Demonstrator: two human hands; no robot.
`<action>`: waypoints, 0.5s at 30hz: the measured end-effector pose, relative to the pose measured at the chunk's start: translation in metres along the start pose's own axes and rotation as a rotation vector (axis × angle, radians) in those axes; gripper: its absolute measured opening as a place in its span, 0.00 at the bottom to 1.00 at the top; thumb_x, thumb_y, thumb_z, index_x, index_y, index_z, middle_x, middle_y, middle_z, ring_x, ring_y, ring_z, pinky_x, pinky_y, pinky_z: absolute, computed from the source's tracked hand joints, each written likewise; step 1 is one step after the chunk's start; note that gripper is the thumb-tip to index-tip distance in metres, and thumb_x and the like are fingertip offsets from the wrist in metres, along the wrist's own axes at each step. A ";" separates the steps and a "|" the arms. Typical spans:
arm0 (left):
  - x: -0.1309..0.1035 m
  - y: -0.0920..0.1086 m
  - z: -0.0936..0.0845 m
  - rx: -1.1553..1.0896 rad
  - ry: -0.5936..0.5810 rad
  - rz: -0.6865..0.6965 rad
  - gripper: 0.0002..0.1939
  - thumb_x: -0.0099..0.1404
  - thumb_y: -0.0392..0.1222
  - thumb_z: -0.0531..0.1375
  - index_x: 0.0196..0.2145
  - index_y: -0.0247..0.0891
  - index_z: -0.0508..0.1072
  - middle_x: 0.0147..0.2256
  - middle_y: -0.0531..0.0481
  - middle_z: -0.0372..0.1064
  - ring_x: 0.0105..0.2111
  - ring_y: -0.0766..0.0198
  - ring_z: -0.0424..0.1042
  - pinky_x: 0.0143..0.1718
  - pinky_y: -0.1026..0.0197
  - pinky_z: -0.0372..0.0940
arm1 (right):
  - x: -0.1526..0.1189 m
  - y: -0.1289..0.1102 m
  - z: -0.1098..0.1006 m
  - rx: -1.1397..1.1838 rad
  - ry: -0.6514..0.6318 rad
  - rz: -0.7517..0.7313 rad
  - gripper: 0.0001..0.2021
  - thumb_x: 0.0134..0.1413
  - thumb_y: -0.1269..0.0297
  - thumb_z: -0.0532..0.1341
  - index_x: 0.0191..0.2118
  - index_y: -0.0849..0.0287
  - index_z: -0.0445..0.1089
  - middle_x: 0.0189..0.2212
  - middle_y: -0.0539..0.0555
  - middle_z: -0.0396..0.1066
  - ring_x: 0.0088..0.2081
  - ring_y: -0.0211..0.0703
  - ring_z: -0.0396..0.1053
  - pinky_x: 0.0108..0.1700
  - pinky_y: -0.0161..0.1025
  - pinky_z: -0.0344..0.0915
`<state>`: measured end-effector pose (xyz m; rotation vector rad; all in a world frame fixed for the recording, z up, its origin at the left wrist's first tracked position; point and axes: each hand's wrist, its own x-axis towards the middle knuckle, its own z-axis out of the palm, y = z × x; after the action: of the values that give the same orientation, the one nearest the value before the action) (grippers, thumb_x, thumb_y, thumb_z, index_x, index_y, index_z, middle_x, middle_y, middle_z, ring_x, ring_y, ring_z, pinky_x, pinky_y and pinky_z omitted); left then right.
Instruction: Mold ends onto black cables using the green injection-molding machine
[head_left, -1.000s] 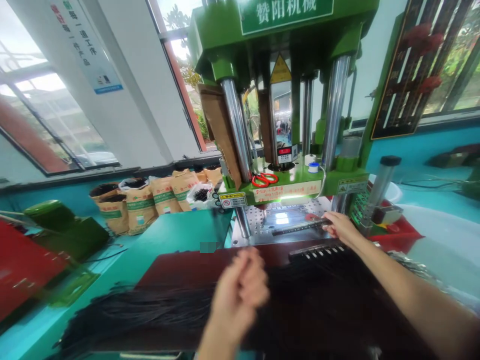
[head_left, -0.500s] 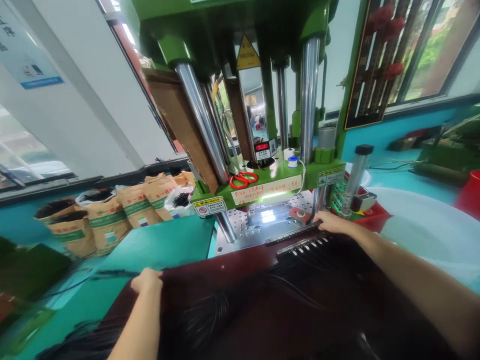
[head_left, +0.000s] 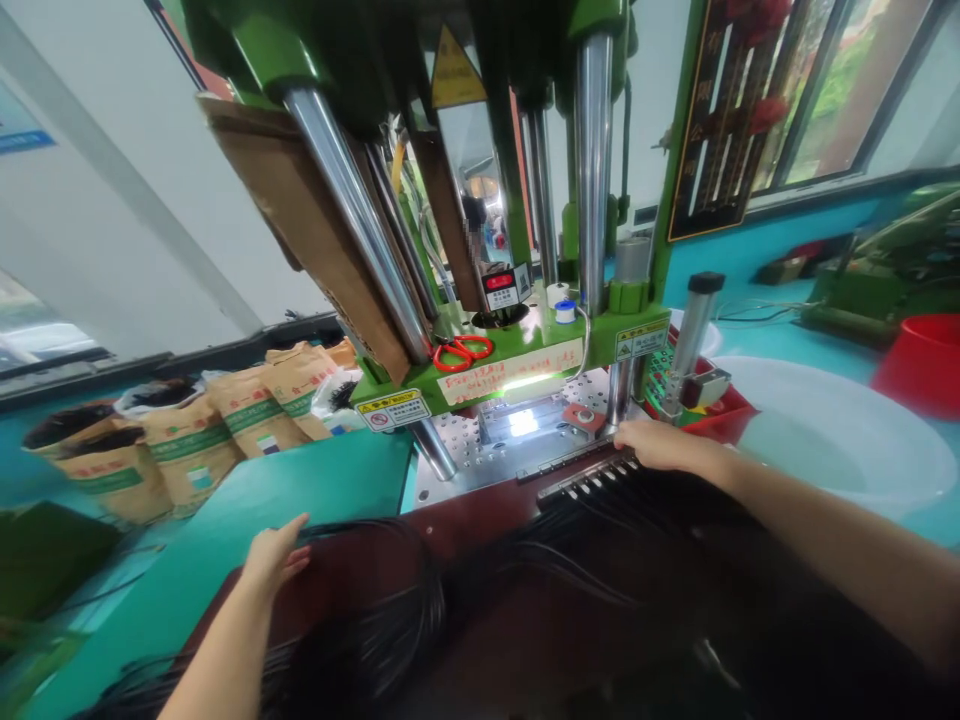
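Note:
My left hand (head_left: 274, 555) is over the left edge of the dark red tabletop (head_left: 480, 508), thumb and fingers apart. Beside its fingertips, a bundle of black cables (head_left: 427, 590) arcs across the table to the right. My right hand (head_left: 649, 443) is closed at the right end of a slotted metal bar (head_left: 574, 478), close to the press post; what its fingers pinch is hidden. Black cables run out of that bar toward me. Behind it, a second narrow metal strip (head_left: 559, 460) lies along the front of the press bed (head_left: 480, 462).
A green press (head_left: 510, 360) stands ahead, with red-handled scissors (head_left: 463, 352) and a tape roll (head_left: 564, 313) on its plate. Paper sacks (head_left: 176, 440) line the left wall beyond a green surface (head_left: 330, 480). At right are a red bin (head_left: 724, 425) and a white tub (head_left: 847, 425).
My left hand has opened and shifted slightly left; the black cables that trailed left of it now arc to its right. My right hand stays at the bar's end. The view has turned slightly.

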<state>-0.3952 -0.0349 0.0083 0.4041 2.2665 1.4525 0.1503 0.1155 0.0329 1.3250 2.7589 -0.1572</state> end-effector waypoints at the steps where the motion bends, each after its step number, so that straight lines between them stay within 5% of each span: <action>1: -0.009 0.007 0.004 0.039 -0.012 -0.014 0.15 0.43 0.40 0.63 0.25 0.35 0.60 0.23 0.51 0.59 0.18 0.62 0.63 0.15 0.59 0.59 | -0.004 -0.002 0.000 -0.009 -0.014 -0.019 0.17 0.41 0.83 0.55 0.37 0.59 0.71 0.37 0.57 0.68 0.40 0.48 0.66 0.39 0.37 0.58; 4: -0.062 0.033 0.027 0.002 -0.206 0.079 0.12 0.48 0.44 0.61 0.29 0.36 0.65 0.26 0.52 0.64 0.19 0.69 0.61 0.18 0.66 0.56 | -0.008 -0.009 -0.002 -0.026 -0.050 -0.042 0.17 0.42 0.83 0.55 0.37 0.60 0.71 0.38 0.59 0.68 0.40 0.51 0.66 0.39 0.40 0.58; 7: -0.154 0.054 0.062 -0.012 -0.747 0.378 0.15 0.53 0.50 0.58 0.33 0.36 0.69 0.28 0.51 0.67 0.24 0.68 0.63 0.26 0.64 0.59 | -0.006 -0.013 -0.016 -0.001 -0.115 -0.025 0.15 0.38 0.82 0.57 0.32 0.60 0.73 0.32 0.57 0.70 0.34 0.50 0.67 0.34 0.38 0.58; 10: -0.248 0.057 0.095 0.316 -1.261 0.686 0.16 0.57 0.52 0.54 0.31 0.37 0.73 0.29 0.48 0.70 0.32 0.61 0.66 0.37 0.60 0.59 | -0.004 -0.017 -0.036 0.055 -0.185 0.010 0.12 0.33 0.81 0.58 0.25 0.60 0.73 0.24 0.54 0.70 0.24 0.44 0.66 0.26 0.35 0.56; 13: -0.309 0.042 0.125 0.409 -1.208 0.999 0.18 0.57 0.55 0.54 0.31 0.39 0.75 0.31 0.45 0.70 0.35 0.57 0.65 0.42 0.57 0.56 | -0.006 -0.022 -0.053 0.089 -0.178 0.075 0.09 0.32 0.81 0.57 0.18 0.61 0.70 0.18 0.53 0.66 0.20 0.40 0.62 0.24 0.35 0.53; 15: -0.327 0.027 0.144 0.409 -1.242 1.024 0.21 0.57 0.57 0.52 0.32 0.37 0.75 0.31 0.44 0.70 0.35 0.56 0.65 0.42 0.56 0.55 | -0.009 -0.025 -0.061 0.103 -0.141 0.131 0.08 0.31 0.80 0.56 0.17 0.62 0.68 0.16 0.53 0.64 0.20 0.42 0.61 0.24 0.36 0.52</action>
<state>-0.0389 -0.0586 0.0417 2.0817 1.2144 0.5733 0.1349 0.1007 0.0961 1.4529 2.5702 -0.3736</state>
